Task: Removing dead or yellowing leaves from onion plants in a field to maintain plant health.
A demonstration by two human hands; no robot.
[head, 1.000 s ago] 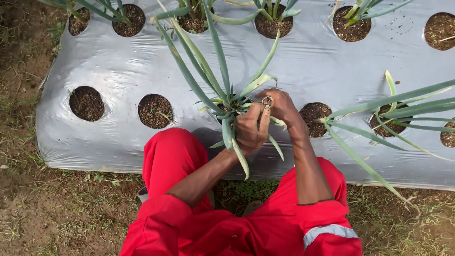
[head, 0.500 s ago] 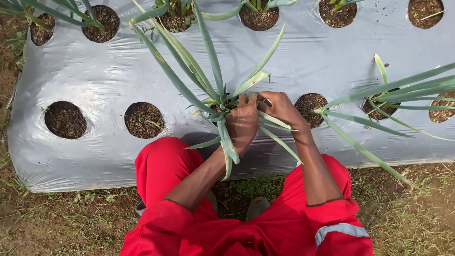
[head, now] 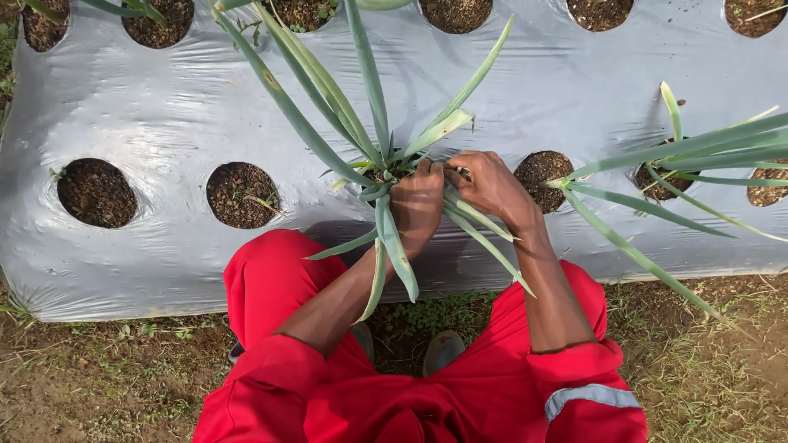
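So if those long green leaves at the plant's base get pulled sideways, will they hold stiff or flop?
Probably flop: the long green leaves stand near the base, yet several droop over the left hand. Likely light, being thin and strap-like. Their smooth surface may slip through the right hand.

An outdoor vegetable plot on a farm: a raised bed under silvery plastic sheeting fills the upper frame, punched with round soil-filled planting holes, long-leaved green plants growing, bare earth and grass below.

Long leek leaves fanning over bare plastic mulch, open soil holes left
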